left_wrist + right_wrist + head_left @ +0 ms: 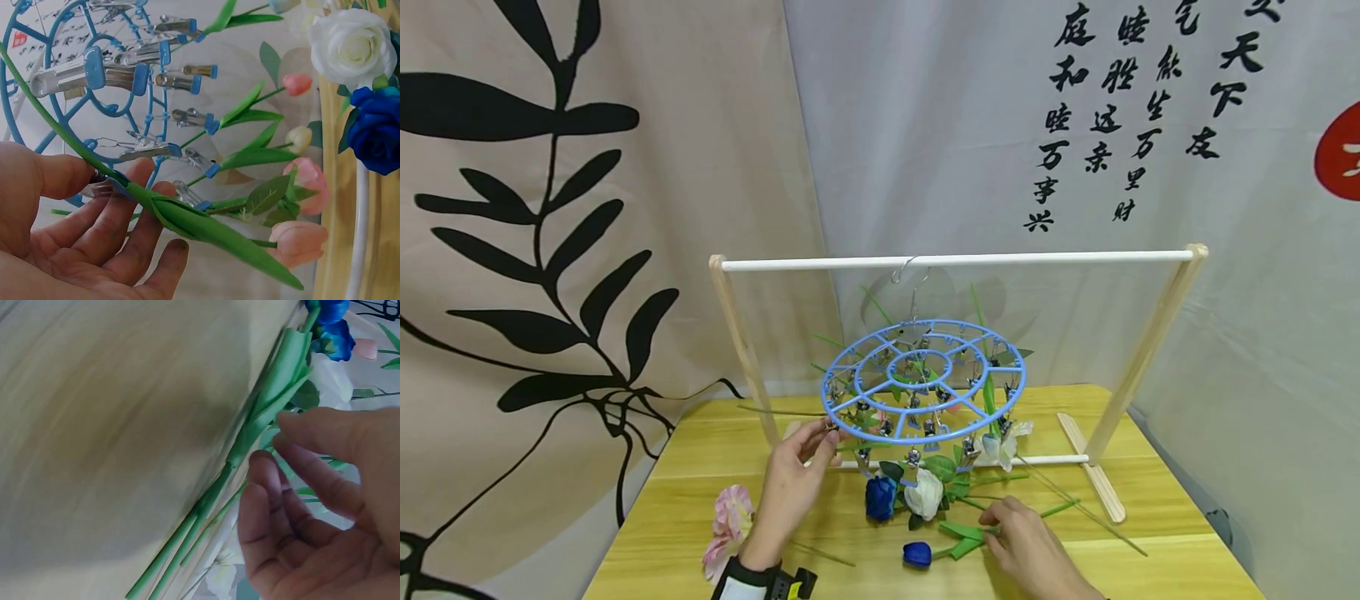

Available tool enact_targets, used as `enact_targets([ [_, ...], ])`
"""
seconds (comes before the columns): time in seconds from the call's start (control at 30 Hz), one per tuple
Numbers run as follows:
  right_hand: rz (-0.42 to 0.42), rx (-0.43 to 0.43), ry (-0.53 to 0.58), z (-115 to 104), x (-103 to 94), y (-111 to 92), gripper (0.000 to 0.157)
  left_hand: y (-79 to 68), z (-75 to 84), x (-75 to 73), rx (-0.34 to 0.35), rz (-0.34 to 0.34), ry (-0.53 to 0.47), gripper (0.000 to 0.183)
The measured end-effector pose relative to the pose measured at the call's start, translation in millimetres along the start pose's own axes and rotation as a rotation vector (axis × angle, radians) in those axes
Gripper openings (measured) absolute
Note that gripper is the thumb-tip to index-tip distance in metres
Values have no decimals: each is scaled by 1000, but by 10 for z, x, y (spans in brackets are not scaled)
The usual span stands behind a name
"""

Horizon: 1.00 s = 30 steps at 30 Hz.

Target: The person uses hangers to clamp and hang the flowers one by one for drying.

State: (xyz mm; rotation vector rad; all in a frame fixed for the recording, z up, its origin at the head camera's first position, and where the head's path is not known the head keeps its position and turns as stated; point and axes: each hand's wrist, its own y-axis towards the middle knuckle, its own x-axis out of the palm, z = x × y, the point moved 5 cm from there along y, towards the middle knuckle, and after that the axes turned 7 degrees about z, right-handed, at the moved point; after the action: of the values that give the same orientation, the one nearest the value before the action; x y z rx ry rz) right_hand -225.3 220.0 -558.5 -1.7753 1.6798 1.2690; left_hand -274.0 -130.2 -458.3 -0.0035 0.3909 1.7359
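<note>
Pink tulip (299, 244): at the left rim of the blue rack (1006, 369), its green stem crossing a clip (97, 189). Left wrist view: left hand (796, 475) grasps this clip, thumb against a finger, remaining fingers spread loosely beneath the leaf. Whether the clip's mouth has closed on the stem: cannot tell; the thumb covers it.

Step in hand, as judged: fastening the stem at the rim. Other stems with blooms hang from neighbouring clips, so the rack appears partly filled.

Blue tulip (917, 555): lies on the table (655, 508), in front of the rack. Right hand (1026, 546) is at its leaves (967, 542), fingers relaxed and slightly bent, thumb and forefinger apart; no firm hold seen. Contact with the leaf uncertain.

Next move, as judged: let the clip bite the stem, check that it stays, then free the left hand; the right would need to pinch the blue tulip's stem and lift it clear of the stems beside it.

Farther out: blue rose (880, 498) and white rose (923, 495) side by side below the rack's front; pink flower (730, 521) beside the left forearm. Rack hangs by its hook from a white rail (1000, 259).
</note>
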Motion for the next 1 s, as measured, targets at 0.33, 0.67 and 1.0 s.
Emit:
enact_targets([
  [0.33,-63,86,-55,164,90,-23,25,-51,11,-113,41,50,116,37],
  [0.67,-39,102,-94,206,116,-19,28,-301,33,-327,62,161,300,27],
  [1.0,37,5,-152,103,57,-24,27,-502,-1,-222,71,103,349,12],
])
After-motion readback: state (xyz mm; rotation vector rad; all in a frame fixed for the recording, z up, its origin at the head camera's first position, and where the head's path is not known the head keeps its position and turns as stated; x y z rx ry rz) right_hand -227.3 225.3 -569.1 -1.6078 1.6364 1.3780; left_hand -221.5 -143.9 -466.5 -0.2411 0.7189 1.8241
